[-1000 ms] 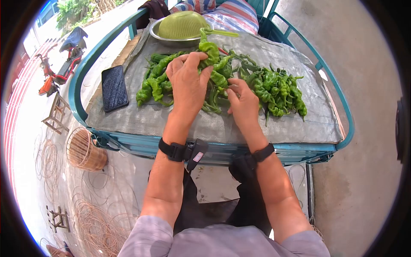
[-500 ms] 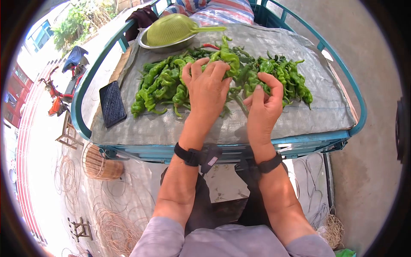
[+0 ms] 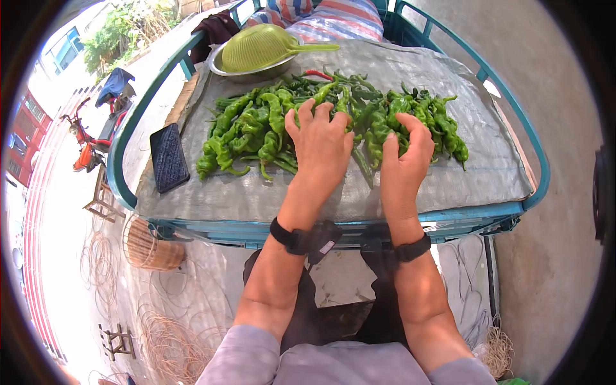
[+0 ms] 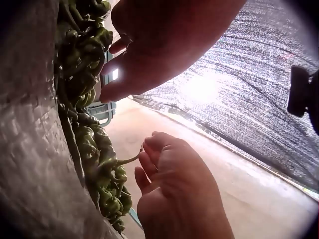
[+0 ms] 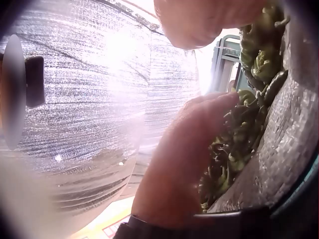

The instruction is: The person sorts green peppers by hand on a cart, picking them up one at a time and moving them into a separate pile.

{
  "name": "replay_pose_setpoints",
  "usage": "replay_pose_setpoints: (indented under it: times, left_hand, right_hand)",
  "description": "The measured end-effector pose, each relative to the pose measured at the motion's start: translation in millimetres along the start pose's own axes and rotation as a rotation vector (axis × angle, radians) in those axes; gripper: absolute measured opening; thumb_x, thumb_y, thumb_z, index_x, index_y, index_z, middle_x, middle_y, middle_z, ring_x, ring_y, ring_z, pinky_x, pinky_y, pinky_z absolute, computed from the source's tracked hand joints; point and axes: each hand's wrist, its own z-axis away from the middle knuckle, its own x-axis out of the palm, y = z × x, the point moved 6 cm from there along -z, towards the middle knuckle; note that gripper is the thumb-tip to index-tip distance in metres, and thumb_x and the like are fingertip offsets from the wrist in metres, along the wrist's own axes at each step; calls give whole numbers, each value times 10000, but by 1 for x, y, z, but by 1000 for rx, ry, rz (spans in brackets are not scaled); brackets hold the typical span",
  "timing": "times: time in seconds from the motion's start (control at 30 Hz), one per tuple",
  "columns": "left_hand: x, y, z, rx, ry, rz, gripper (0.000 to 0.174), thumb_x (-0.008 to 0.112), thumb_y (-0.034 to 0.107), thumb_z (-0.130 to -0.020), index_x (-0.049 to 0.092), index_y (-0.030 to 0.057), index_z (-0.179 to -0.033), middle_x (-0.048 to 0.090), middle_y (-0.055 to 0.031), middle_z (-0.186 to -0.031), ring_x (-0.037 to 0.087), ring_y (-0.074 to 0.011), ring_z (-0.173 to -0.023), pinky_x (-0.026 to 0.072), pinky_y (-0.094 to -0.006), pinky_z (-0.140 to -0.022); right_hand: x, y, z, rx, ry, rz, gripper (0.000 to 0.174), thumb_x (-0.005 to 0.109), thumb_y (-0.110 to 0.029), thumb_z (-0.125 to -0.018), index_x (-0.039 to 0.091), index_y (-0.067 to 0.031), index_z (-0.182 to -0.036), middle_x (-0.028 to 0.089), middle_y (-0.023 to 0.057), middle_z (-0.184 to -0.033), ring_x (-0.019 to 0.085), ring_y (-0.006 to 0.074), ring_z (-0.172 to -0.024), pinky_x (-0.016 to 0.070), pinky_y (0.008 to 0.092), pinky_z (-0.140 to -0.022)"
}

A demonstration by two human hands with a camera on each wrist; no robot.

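Note:
Long wrinkled green peppers lie in two clusters, a wide left heap (image 3: 247,125) and a smaller right heap (image 3: 443,125). Over the right side of the left heap is my left hand (image 3: 317,144), fingers spread and slightly bent, with the fingertips overlapping peppers in the head view. My right hand (image 3: 407,160) hovers at the near edge of the right heap, thumb and index finger apart, nothing between them. In the left wrist view, a curved pepper stem (image 4: 130,159) reaches toward the right hand's fingertips. One red pepper (image 3: 318,75) shows at the back.
A grey woven sheet (image 3: 487,173) covers the blue cart bed, with a rail (image 3: 526,141) around it. A phone (image 3: 169,157) lies at left. Behind the peppers, a yellow-green strainer (image 3: 256,48) rests in a metal basin (image 3: 247,77). A striped bag (image 3: 346,19) sits at the back.
The large pepper raised at my left fingertips has come down among the others, and those fingers have spread. My right thumb and index finger have parted, and that hand has shifted slightly right.

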Motion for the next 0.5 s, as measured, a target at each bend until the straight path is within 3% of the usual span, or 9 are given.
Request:
replay_pose_setpoints:
  times: [0.13, 0.23, 0.27, 0.4, 0.5]
  left_hand:
    - [-5, -8, -1, 0, -22, 66, 266, 770, 191, -792, 746, 160, -1056, 611, -140, -1310, 422, -384, -1355, 215, -589, -1136]
    - [0, -10, 6, 23, -67, 11, 316, 784, 205, -778, 747, 183, -1092, 556, -164, -1380, 381, -399, -1387, 202, -590, -1149]
    - [4, -12, 6, 13, -119, -13, 348, 786, 203, -776, 744, 177, -1120, 511, -180, -1425, 350, -413, -1407, 193, -595, -1156]
    - [9, -14, 7, 24, -86, -72, 338, 775, 192, -786, 741, 160, -1121, 523, -170, -1418, 351, -404, -1413, 192, -601, -1155]
    - [15, -16, 9, 25, -58, -106, 339, 773, 196, -789, 740, 156, -1124, 524, -164, -1419, 347, -395, -1421, 189, -612, -1152]
  right_hand:
    - [11, -9, -11, -166, -67, 253, 338, 673, -77, -857, 665, -108, -1193, 636, 88, -1289, 548, 308, -1180, 388, 446, -1056]
    - [18, -15, -26, -278, -194, 366, 322, 686, -85, -848, 687, -128, -1167, 651, 51, -1262, 557, 295, -1165, 408, 444, -1026]
    - [22, -15, -32, -335, -197, 401, 296, 688, -69, -834, 717, -141, -1120, 690, 23, -1190, 566, 282, -1151, 429, 431, -976]
    - [45, -10, -61, -477, -396, 584, 315, 652, -40, -819, 758, -169, -1087, 736, 5, -1081, 577, 263, -1161, 429, 409, -930]
    - [63, 2, -75, -639, -603, 741, 339, 646, -47, -819, 758, -173, -1113, 733, 11, -1113, 578, 251, -1166, 399, 416, -976]
